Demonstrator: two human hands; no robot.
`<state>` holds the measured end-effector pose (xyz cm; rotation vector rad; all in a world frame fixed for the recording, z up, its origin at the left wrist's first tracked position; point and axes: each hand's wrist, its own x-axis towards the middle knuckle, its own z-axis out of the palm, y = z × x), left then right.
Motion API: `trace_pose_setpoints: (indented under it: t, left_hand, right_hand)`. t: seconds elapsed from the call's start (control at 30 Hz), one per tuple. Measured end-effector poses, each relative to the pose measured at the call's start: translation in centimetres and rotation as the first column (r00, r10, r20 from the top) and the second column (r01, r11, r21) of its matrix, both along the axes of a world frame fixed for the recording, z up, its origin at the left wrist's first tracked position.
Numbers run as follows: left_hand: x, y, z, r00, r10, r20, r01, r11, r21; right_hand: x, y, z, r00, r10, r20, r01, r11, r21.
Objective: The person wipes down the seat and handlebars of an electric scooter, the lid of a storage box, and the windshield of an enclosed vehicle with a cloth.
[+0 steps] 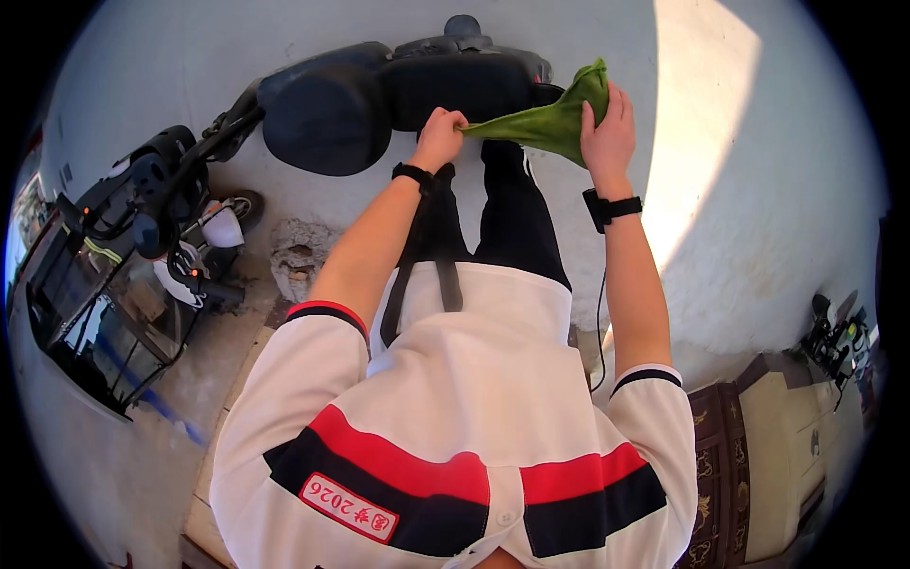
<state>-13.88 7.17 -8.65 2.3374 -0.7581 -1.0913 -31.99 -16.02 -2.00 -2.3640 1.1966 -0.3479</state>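
Observation:
A green cloth [550,123] is stretched between my two hands, over the black seat and the pale ground. My left hand [440,139] is closed and pinches the narrow, pulled-out end of the cloth. Fingers raised and thumb bent, my right hand [609,133] grips the wider, bunched end, and part of the cloth hangs below the thumb. Just beyond my hands stands a scooter with a long black seat [460,90] and a rounded black part [327,119] to its left.
A three-wheeled vehicle with a windscreen [90,332] stands to the left. A rough broken patch [303,254] marks the ground near my legs. Behind me on the right is a dark carved door [720,474], with another two-wheeler [842,337] farther right. A cable [600,332] hangs from my right wristband.

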Motion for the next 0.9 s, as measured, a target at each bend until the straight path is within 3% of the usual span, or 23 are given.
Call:
trace_pose_setpoints:
  t: [0.23, 0.33, 0.53, 0.83, 0.9]
  left_hand:
    - [0.2, -1.5, 1.7, 1.000, -0.002, -0.015, 0.002, 0.999, 0.039]
    - [0.2, -1.6, 1.9, 0.994, 0.023, -0.109, -0.023, 1.000, 0.002]
    - [0.4, -1.4, 3.0, 0.993, -0.044, -0.108, 0.039, 0.998, -0.045]
    - [0.2, 0.9, 4.4, 0.994, -0.020, -0.107, 0.010, 0.996, -0.093]
    - [0.1, 1.7, 4.7, 0.991, 0.004, -0.134, -0.016, 0.996, -0.089]
  right_hand:
    - [0.7, -0.5, 0.1, 0.997, -0.050, -0.062, 0.053, 0.997, 0.049]
    - [1.2, -0.7, 0.3, 0.989, -0.096, -0.113, 0.101, 0.994, 0.038]
    - [1.9, -1.9, -0.4, 0.947, -0.131, -0.294, 0.163, 0.983, 0.087]
    - [1.2, -1.4, -1.0, 0.979, -0.182, -0.087, 0.178, 0.983, -0.043]
    - [1.0, -1.3, -1.1, 0.978, -0.203, -0.047, 0.203, 0.979, 0.000]
